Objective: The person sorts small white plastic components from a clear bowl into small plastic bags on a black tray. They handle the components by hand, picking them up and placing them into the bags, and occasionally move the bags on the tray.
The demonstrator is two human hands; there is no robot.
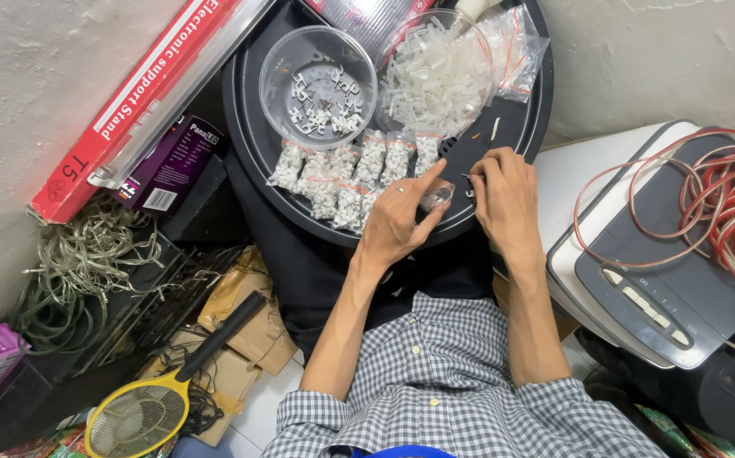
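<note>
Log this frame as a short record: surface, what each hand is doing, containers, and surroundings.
surface: round black tray
left hand: pinches a small clear bag
right hand: fingertips at the bag's mouth; contents too small to tell
bowls: one with white clips, one heaped with clear plastic pieces
filled bags: rows on the tray, below the bowls
right side: red-white cable coiled on a grey machine
left side: red box, yellow racket

Head camera looks straight down, close above the round tray (245, 127).

Small clear bag (438, 197) pinched above black tray (503, 136).
</note>
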